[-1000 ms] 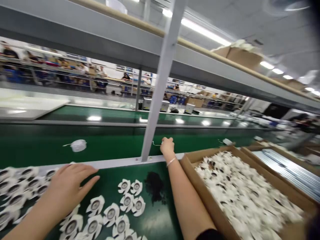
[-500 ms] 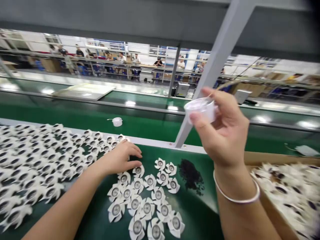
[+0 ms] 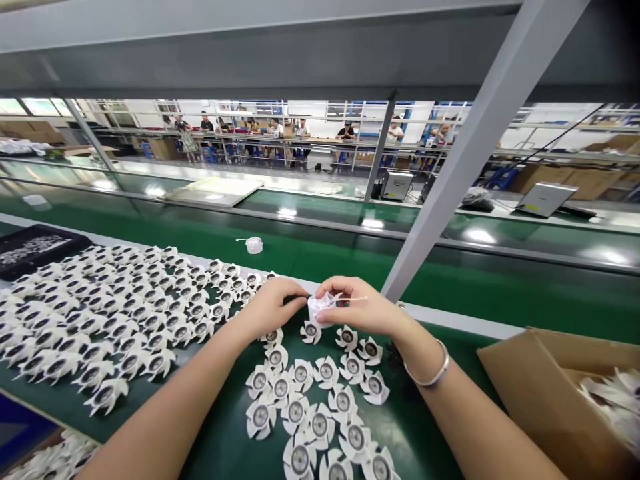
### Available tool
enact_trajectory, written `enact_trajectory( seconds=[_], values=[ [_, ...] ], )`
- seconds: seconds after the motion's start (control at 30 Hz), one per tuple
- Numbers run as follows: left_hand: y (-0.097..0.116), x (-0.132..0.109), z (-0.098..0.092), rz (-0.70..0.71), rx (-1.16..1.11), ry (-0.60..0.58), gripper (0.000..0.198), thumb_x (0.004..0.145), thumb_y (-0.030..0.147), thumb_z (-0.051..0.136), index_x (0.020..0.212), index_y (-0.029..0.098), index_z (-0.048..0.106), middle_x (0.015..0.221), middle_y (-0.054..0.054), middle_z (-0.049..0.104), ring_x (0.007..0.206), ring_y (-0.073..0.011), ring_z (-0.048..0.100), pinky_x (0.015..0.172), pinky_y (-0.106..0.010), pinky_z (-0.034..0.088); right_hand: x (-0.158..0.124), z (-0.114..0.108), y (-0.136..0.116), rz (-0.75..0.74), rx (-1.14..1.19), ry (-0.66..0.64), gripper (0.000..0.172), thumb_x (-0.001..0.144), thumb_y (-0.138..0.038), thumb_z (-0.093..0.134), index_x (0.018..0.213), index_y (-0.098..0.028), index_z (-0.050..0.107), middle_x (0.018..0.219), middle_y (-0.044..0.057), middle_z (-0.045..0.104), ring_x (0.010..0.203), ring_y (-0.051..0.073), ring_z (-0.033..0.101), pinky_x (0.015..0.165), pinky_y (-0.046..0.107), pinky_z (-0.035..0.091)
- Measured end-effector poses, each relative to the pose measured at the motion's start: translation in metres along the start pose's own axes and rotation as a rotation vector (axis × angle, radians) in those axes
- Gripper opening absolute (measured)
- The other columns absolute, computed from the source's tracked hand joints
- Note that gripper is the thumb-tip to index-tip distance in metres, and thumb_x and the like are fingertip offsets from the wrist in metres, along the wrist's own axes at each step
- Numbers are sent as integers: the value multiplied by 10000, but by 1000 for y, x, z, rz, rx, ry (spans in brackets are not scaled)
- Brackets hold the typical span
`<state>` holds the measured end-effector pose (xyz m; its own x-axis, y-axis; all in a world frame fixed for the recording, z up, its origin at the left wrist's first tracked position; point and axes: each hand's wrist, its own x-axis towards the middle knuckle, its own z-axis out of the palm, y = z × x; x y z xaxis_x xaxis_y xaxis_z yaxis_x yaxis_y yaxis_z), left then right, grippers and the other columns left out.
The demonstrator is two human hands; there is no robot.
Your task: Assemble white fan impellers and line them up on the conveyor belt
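My right hand (image 3: 361,309) is closed round a small white round part (image 3: 320,307), held just above the green mat. My left hand (image 3: 273,305) meets it from the left, fingertips pinched on the same part. Below both hands lies a cluster of white fan-shaped pieces (image 3: 320,407) with dark round centres. A much larger spread of the same pieces (image 3: 115,313) covers the mat to the left.
Another small white part (image 3: 254,245) sits on the green conveyor belt (image 3: 350,260) beyond. A slanted grey post (image 3: 470,153) rises at right. A cardboard box (image 3: 545,393) with white pieces stands at lower right, a dark tray (image 3: 30,247) at far left. People sit at distant benches.
My right hand picked the white part from the belt, raised it, then brought it down to the mat. My left hand left the pieces and joined it. The view swung left.
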<state>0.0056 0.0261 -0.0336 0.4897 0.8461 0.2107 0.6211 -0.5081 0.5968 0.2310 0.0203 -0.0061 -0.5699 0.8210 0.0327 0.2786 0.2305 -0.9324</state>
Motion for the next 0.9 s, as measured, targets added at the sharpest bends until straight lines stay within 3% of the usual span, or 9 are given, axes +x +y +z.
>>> enact_trajectory(
  seconds=[0.13,0.23,0.33,0.43,0.57,0.73,0.9],
  values=[
    [3,0,-4,-135,-181,101,293,912,413,537,917,201,739,961,-39,732,915,-201,628,813,-307,453,1,5,6,-128,-171,-51,234,673,-216,776,890,-210,688,1033,17,668,885,165,618,792,289,483],
    [4,-1,-7,-202,-295,41,322,884,445,566,844,168,724,764,-25,682,710,-156,572,641,-270,415,2,9,6,-191,-225,-106,178,675,-188,768,836,-199,694,1055,32,674,925,182,624,827,302,486],
    [5,-3,-9,-230,-354,-98,346,844,479,602,824,152,713,671,-4,621,596,-116,484,545,-244,345,3,13,7,-200,-340,-147,114,681,-135,747,771,-195,710,1078,37,669,951,189,629,851,302,478],
    [2,-4,-8,-281,-337,-208,338,761,482,682,856,159,719,668,6,619,585,-109,470,526,-230,327,6,20,11,-158,-453,-173,114,676,-128,778,750,-201,734,1064,26,671,917,180,634,845,289,472],
    [-7,-5,-3,-315,-289,-230,282,699,440,724,805,178,723,655,16,635,601,-123,513,538,-225,346,9,32,13,-80,-546,-135,113,671,-149,816,758,-200,764,1048,39,678,880,181,630,806,284,458],
    [-14,-3,0,-327,-262,-250,243,730,418,684,816,197,737,756,-4,705,728,-175,607,643,-249,415,14,40,8,36,-594,-86,144,632,-168,859,750,-185,778,938,39,695,842,182,630,759,268,437],
    [0,-9,1,-285,-132,-203,191,777,372,639,779,198,720,705,-1,687,694,-174,603,622,-258,390,15,39,6,104,-605,-88,169,583,-179,885,707,-184,771,903,29,710,820,181,643,749,264,440]
  ],
)
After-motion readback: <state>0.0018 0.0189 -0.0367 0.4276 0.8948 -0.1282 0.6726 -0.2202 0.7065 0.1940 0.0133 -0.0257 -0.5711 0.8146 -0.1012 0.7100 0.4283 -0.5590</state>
